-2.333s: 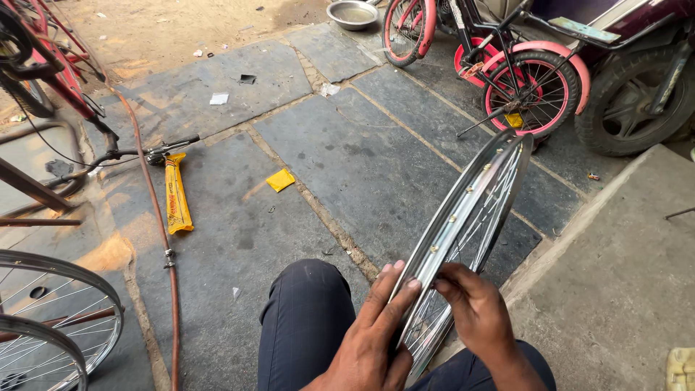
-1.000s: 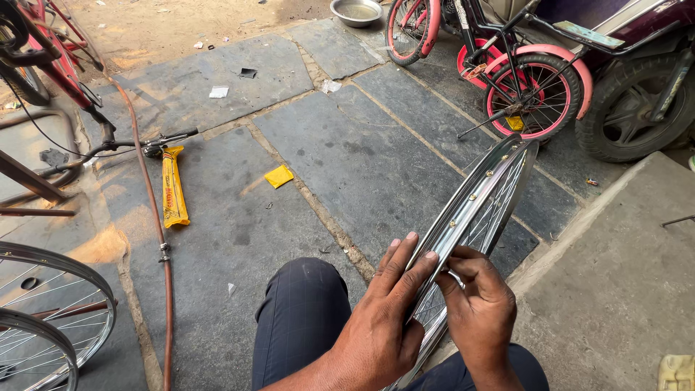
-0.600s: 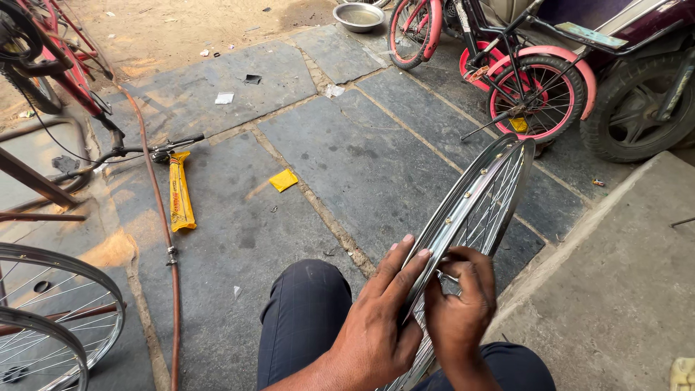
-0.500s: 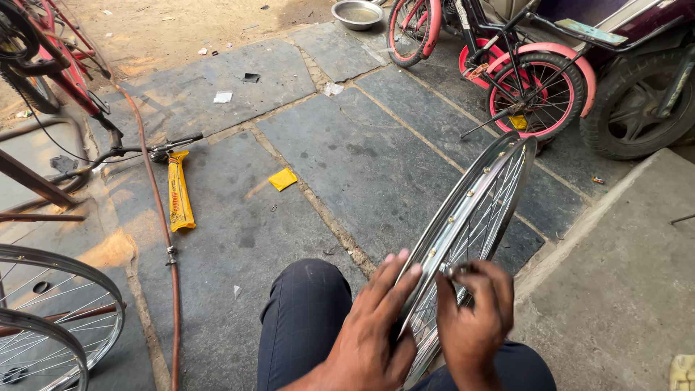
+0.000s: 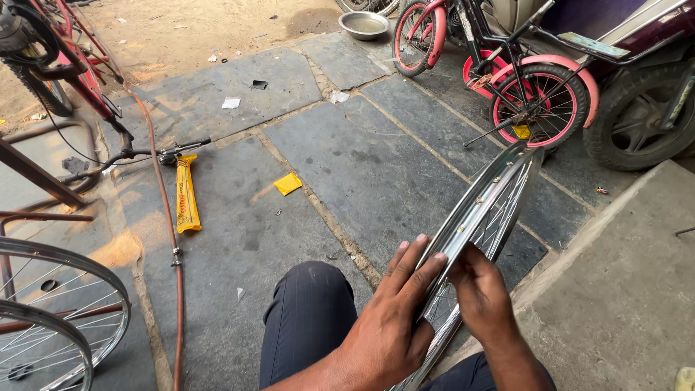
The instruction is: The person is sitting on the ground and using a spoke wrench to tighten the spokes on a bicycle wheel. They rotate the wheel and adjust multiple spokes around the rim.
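Hands meet on a bare bicycle wheel rim (image 5: 483,217) in the head view, the only view here. The rim stands on edge, slanting up and away from the person's lap toward the stone floor (image 5: 362,159), its shiny metal band and thin spokes showing. The left hand (image 5: 391,326) lies against the rim's near side, fingers (image 5: 414,268) stretched flat along the band, so its grip is loose and spread rather than closed. The right hand (image 5: 481,293) sits on the far side among the spokes, fingers curled in on them; whether it pinches anything small cannot be told. A dark-trousered knee (image 5: 308,318) lies just below the left hand.

On the floor, well apart from the hands, lie a yellow pump (image 5: 187,194), a reddish hose (image 5: 170,239) and a yellow scrap (image 5: 287,183). A small pink bicycle (image 5: 539,94) stands beyond the rim's top, and spoked wheels (image 5: 51,311) lean at the left edge.
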